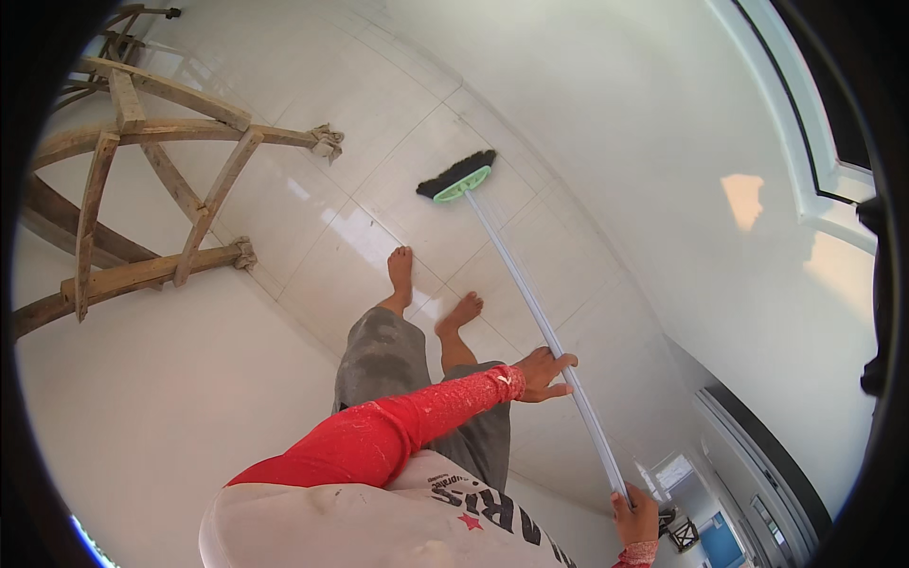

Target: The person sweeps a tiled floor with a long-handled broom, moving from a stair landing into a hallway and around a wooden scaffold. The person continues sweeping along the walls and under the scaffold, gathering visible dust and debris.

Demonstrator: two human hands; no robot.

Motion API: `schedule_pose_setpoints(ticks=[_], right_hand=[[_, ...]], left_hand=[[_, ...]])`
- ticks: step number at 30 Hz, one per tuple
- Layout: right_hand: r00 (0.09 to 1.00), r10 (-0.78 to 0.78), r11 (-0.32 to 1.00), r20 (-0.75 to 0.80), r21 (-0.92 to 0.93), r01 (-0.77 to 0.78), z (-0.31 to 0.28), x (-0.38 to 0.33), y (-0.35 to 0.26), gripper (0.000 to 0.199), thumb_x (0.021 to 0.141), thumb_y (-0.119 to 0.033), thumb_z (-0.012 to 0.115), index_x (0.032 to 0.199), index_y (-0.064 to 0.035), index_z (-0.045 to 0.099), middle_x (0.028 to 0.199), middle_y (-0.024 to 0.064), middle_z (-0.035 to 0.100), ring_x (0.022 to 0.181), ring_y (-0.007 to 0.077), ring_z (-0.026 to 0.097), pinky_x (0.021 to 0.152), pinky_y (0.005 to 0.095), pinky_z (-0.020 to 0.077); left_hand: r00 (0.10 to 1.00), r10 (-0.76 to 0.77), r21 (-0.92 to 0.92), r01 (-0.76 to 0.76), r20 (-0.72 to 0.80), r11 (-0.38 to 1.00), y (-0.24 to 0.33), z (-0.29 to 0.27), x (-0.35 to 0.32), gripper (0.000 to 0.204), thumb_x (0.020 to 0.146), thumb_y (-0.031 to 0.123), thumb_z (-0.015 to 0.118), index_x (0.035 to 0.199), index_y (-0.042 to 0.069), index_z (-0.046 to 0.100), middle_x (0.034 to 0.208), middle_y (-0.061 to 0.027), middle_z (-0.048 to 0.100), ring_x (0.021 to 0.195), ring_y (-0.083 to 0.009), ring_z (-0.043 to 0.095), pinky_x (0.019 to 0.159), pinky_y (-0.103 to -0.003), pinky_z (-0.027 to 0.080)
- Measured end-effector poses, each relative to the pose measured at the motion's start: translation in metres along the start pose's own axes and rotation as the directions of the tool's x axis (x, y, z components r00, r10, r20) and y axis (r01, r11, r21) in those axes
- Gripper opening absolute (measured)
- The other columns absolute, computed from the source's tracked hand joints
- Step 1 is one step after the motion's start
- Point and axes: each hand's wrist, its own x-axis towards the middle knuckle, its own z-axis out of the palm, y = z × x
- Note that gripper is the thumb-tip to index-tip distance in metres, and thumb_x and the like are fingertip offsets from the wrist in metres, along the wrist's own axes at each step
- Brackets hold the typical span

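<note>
Left hand on broom handle; right hand grips end, seemingly, partly cut off

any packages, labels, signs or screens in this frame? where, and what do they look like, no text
No packages, signs or screens in view.
Printed shirt front: bottom centre, on the person's white top; dark curved lettering with a small red star.
Otherwise: left hand and right hand on a pale broom handle, green-and-black head on the white tiled floor.

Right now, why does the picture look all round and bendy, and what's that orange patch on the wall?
Head view: the fisheye lens curves the floor tile lines and the broom handle; the rim is black; the orange patch looks like warm light falling on the wall.
</note>
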Motion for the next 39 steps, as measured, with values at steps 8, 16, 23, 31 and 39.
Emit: schedule_pose_setpoints(ticks=[8, 16, 23, 31, 39], right_hand=[[0.994, 0.088, 0.980, -0.071, 0.185, -0.074, -0.066, -0.071, 0.001, 0.030, 0.089, -0.022, 0.069, 0.107, 0.0005, 0.070, 0.072, 0.0083, 0.068, 0.057, 0.0167, 0.067, 0.053, 0.0275, 0.0492], [0.553, -0.719, 0.015, -0.421, 0.786, 0.618, -0.055, 0.086, -0.185, 0.053, 0.086, -0.037, 0.073, 0.123, -0.0010, 0.062, 0.126, 0.0169, 0.059, 0.105, 0.0280, 0.064, 0.088, 0.0370, 0.0508], [0.532, -0.354, -0.296, -0.769, 0.632, 0.716, -0.030, 0.202, -0.350, 0.022, 0.084, -0.028, 0.056, 0.081, -0.0072, 0.049, 0.083, 0.0117, 0.059, 0.091, 0.0271, 0.056, 0.096, 0.0485, 0.0405], [0.466, -0.135, -0.062, -0.874, 0.477, 0.877, -0.122, 0.071, -0.215, 0.039, 0.094, -0.030, 0.048, 0.062, -0.0129, 0.034, 0.050, 0.0035, 0.039, 0.047, 0.0178, 0.042, 0.070, 0.0460, 0.0502], [0.299, -0.122, 0.224, -0.947, 0.267, 0.937, -0.160, -0.035, -0.143, 0.045, 0.095, -0.036, 0.060, 0.063, -0.0123, 0.037, 0.047, 0.0015, 0.039, 0.042, 0.0148, 0.038, 0.060, 0.0387, 0.0459]], left_hand=[[0.995, -0.031, 0.471, -0.016, 0.093, 0.882, 0.069, -0.008, 0.004, 0.031, 0.093, 0.029, 0.060, 0.118, 0.017, 0.047, 0.083, -0.0135, 0.067, 0.089, -0.0363, 0.065, 0.075, -0.046, 0.053], [0.909, -0.044, 0.733, 0.362, -0.415, 0.576, 0.012, -0.301, 0.046, 0.030, 0.091, 0.025, 0.063, 0.117, 0.015, 0.051, 0.068, -0.0099, 0.067, 0.074, -0.0293, 0.068, 0.098, -0.047, 0.047], [0.924, -0.081, 0.914, 0.382, -0.374, 0.139, -0.003, -0.428, 0.125, 0.033, 0.084, 0.036, 0.070, 0.109, 0.015, 0.069, 0.111, -0.0107, 0.068, 0.113, -0.0300, 0.057, 0.110, -0.049, 0.033], [0.961, 0.044, 0.525, -0.188, 0.273, 0.830, 0.024, -0.232, 0.185, 0.020, 0.084, 0.032, 0.070, 0.082, 0.013, 0.069, 0.076, -0.0111, 0.067, 0.085, -0.0346, 0.064, 0.077, -0.046, 0.050], [0.842, 0.181, 0.164, -0.301, 0.509, 0.939, 0.162, -0.020, 0.220, 0.018, 0.085, 0.024, 0.065, 0.096, 0.011, 0.069, 0.093, -0.0142, 0.069, 0.094, -0.0336, 0.065, 0.084, -0.045, 0.051]])
